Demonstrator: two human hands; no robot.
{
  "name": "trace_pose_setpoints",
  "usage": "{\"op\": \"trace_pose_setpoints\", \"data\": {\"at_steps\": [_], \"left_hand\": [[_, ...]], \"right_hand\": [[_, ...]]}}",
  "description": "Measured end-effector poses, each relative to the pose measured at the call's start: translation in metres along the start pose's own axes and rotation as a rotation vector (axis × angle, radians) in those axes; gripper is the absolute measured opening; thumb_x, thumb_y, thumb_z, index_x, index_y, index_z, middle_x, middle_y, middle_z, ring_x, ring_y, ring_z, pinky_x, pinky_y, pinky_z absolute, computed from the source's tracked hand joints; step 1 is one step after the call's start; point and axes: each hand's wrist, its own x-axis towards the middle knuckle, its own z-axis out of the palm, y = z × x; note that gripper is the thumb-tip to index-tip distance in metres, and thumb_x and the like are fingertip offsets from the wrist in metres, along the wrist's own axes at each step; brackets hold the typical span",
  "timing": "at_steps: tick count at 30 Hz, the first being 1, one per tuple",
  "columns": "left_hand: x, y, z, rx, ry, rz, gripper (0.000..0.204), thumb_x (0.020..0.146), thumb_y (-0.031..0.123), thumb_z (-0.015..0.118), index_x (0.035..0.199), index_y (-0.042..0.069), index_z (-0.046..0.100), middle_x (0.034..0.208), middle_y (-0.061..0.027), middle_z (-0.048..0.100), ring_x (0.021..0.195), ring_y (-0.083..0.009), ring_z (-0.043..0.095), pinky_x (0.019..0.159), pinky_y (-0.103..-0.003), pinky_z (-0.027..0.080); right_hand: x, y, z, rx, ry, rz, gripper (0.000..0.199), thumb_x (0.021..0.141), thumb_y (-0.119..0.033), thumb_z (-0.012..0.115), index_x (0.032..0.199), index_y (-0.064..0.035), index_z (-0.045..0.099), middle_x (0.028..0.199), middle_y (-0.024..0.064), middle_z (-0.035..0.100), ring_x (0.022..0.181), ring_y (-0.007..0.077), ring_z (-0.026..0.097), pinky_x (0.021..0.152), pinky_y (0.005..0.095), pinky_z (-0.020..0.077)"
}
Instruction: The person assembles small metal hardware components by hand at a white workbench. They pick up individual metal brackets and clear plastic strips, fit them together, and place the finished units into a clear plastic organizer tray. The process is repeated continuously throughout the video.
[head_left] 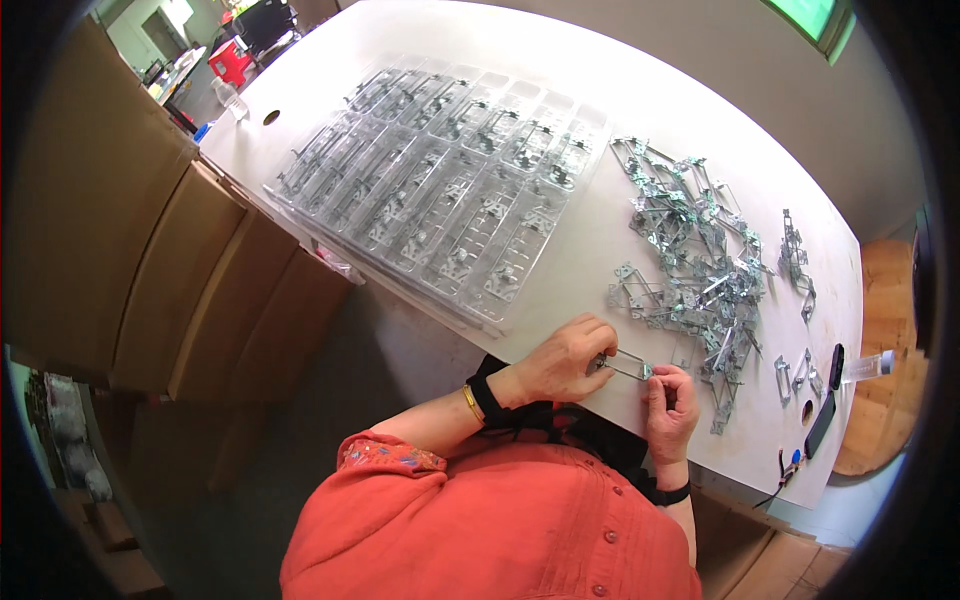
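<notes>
Between my two hands, over the table's near edge, is a small metal bracket assembly (627, 367) with thin parallel rods. My left hand (572, 358) grips one end of it, fingers curled round a dark part. My right hand (670, 405) pinches the other end between thumb and finger. Just beyond my hands lies a tangled pile of similar metal assemblies (700, 250). To the left sits a clear plastic tray (500, 318) with long compartments, many of them holding the same kind of metal pieces.
The white table (570, 310) carries more loose assemblies (793, 255) at the right. Near its right edge are a dark phone-like object (821, 425) and a clear bottle (868, 367). Cardboard boxes (190, 290) stand left of the table. Another bottle (229, 100) is at the far left corner.
</notes>
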Motion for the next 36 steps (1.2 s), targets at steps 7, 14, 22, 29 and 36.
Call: {"op": "trace_pose_setpoints", "data": {"at_steps": [7,14,22,29,36], "left_hand": [[-0.003,-0.004,0.004,0.004,0.038,0.031,0.029,0.081,0.007,0.083,0.099,0.004,0.061,0.100,-0.0133,0.065,0.100,-0.0367,0.063,0.087,-0.045,0.053],[-0.004,-0.013,0.010,0.046,0.074,0.078,0.025,0.083,0.012,0.083,0.094,0.004,0.062,0.095,-0.0139,0.065,0.097,-0.0366,0.064,0.085,-0.045,0.053],[-0.005,-0.027,0.019,0.047,0.140,0.140,0.021,0.086,0.017,0.081,0.089,0.003,0.065,0.089,-0.0146,0.066,0.090,-0.0358,0.066,0.082,-0.047,0.054],[0.000,-0.033,0.022,0.068,0.129,0.151,0.021,0.086,0.019,0.081,0.089,0.004,0.068,0.091,-0.0149,0.071,0.092,-0.0353,0.069,0.085,-0.045,0.056],[0.000,-0.037,0.021,-0.013,0.102,0.055,0.022,0.084,0.021,0.083,0.088,0.002,0.073,0.090,-0.0151,0.074,0.088,-0.0321,0.072,0.080,-0.042,0.059]], "right_hand": [[0.001,-0.006,0.003,0.048,0.022,0.039,0.010,0.110,-0.012,0.072,0.111,-0.0033,0.066,0.121,0.0108,0.073,0.079,0.0079,0.067,0.072,0.0252,0.0561],[0.003,0.004,0.001,0.130,0.048,0.035,0.014,0.111,-0.015,0.072,0.110,-0.0028,0.065,0.118,0.0089,0.074,0.078,0.0070,0.067,0.072,0.0240,0.0558],[0.008,0.018,-0.004,0.121,0.053,0.019,0.017,0.113,-0.019,0.071,0.108,-0.0033,0.067,0.102,0.0036,0.075,0.076,0.0062,0.066,0.070,0.0232,0.0538],[0.013,0.025,-0.009,0.155,0.067,-0.006,0.018,0.112,-0.022,0.073,0.103,-0.0068,0.068,0.081,-0.0017,0.070,0.069,0.0051,0.062,0.066,0.0219,0.0502],[0.013,0.017,-0.007,0.136,0.088,0.047,0.019,0.111,-0.023,0.074,0.101,-0.0083,0.069,0.079,-0.0009,0.071,0.068,0.0048,0.061,0.064,0.0215,0.0489]]}}
